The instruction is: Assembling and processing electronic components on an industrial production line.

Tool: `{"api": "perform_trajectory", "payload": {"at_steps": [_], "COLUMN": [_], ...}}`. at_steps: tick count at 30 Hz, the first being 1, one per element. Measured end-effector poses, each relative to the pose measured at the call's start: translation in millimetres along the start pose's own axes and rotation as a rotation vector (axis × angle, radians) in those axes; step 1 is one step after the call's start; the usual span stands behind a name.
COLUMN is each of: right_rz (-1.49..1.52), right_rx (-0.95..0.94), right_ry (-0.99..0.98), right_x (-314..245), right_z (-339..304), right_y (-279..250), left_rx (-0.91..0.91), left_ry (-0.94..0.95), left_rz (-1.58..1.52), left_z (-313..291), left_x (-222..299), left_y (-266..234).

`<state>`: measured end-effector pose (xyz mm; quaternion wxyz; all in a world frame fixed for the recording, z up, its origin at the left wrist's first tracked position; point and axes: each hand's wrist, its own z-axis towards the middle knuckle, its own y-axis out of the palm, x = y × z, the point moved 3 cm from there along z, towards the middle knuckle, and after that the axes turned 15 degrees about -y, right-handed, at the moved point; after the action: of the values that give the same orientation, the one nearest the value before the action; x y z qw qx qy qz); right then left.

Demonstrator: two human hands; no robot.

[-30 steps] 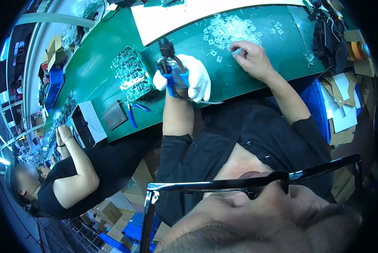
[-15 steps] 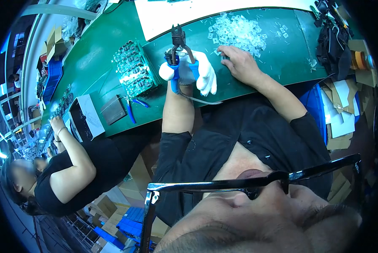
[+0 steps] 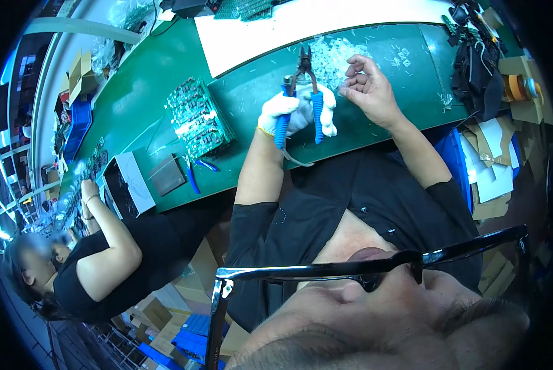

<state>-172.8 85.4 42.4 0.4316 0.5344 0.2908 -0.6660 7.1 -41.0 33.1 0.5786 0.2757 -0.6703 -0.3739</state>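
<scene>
My left hand (image 3: 296, 116), in a white glove, is closed around a pair of cutting pliers (image 3: 305, 65) with blue grips. Their dark jaws point away from me and the handles stand spread apart. Just beyond lies a pile of small clear plastic pieces (image 3: 337, 55) on the green table. My bare right hand (image 3: 374, 95) is raised at the pile's near right edge, fingers curled toward the thumb. At the thumb tip there seems to be one clear plastic piece, partly lost against the pile.
Left of my hands stands a stack of green circuit boards (image 3: 197, 120). Nearer are blue-handled pliers (image 3: 193, 177), a flat dark block (image 3: 167, 176) and an open box (image 3: 128, 182). A co-worker (image 3: 116, 246) sits at the left. A black bag (image 3: 478, 80) lies at the right.
My left hand has moved right with the pliers, bringing them nearer the pile. My right hand has lifted off the table and shifted slightly right.
</scene>
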Motion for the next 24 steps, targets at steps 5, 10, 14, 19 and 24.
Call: {"api": "perform_trajectory", "payload": {"at_steps": [5, 10, 14, 19, 24], "right_rz": [-0.018, 0.047, 0.067, -0.047, -0.078], "right_rx": [-0.033, -0.005, 0.023, 0.032, 0.030], "right_ry": [0.004, -0.023, -0.027, 0.008, 0.003], "right_x": [-3.0, -14.0, -18.2, -18.7, -15.3], "right_z": [14.7, 19.2, 22.8, 27.1, 29.7], "right_y": [-26.5, -32.3, -33.0, -33.6, -30.9], "left_rx": [0.177, 0.234, 0.201, 0.215, 0.224], "left_ry": [-0.153, -0.274, -0.306, -0.280, -0.275], "left_rz": [0.142, 0.221, 0.214, 0.170, 0.166], "left_z": [15.1, 26.2, 29.0, 29.7, 30.8], "left_x": [-12.9, -26.9, -32.1, -30.7, -33.7], "left_y": [3.1, 0.0, 2.2, 3.6, -2.2]}}
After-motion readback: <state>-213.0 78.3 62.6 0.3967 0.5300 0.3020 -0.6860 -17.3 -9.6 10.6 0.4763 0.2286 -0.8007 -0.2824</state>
